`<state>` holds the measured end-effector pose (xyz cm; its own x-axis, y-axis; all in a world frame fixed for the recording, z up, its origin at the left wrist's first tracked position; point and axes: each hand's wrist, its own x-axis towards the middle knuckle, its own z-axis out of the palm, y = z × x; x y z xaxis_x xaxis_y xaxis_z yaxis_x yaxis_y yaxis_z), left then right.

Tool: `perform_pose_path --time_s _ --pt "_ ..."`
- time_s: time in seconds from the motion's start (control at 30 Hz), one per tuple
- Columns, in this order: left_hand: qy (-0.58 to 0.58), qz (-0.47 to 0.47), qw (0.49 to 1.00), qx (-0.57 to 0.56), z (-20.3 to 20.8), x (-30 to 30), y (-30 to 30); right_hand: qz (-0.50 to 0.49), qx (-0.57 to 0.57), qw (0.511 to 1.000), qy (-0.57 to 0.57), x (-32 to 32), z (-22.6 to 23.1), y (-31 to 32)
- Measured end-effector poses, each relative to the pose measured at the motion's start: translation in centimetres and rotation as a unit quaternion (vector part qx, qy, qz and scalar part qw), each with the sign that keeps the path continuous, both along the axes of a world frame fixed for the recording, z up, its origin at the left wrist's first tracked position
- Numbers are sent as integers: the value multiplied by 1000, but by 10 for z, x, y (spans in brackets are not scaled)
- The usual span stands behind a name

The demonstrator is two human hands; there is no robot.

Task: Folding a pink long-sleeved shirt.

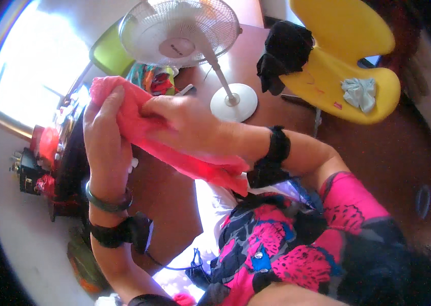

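A long pink cloth (177,159), soft and towel-like, is held up in front of me and slants from upper left to lower right. My left hand (104,125) grips its upper end, with the thumb lying over the front. Farther along, my right hand (190,125) is closed on the cloth with curled fingers, slightly blurred. The cloth's lower end hangs below my right wrist, near my lap. Folds hide part of both hands' fingers.
A white standing fan (233,99) is ahead. To the right, a yellow chair (345,84) bears a black cloth bundle (288,48) and a crumpled pale cloth (359,94). A green chair (111,51) and a cluttered dark table (70,148) are at left. Straps circle both forearms; a cable hangs from the left one.
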<state>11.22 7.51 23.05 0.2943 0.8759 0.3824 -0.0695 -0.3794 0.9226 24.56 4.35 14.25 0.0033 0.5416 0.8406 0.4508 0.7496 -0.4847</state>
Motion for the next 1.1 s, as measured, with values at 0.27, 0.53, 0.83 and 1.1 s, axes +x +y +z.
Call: perform_pose_path --time_s 0.27,0.53,0.83,1.1 --pt "-23 -36 996 -74 -6 -23 0 209 -147 964 79 -5 12 5" --pt "-15 -28 992 -121 -7 -40 -3 207 -148 967 15 -19 9 13" --pt "-3 -75 989 -125 -10 -52 -8 165 -71 984 -14 -16 15 9" --pt "251 -54 966 -45 6 -100 -3 217 -254 914 229 55 26 33"
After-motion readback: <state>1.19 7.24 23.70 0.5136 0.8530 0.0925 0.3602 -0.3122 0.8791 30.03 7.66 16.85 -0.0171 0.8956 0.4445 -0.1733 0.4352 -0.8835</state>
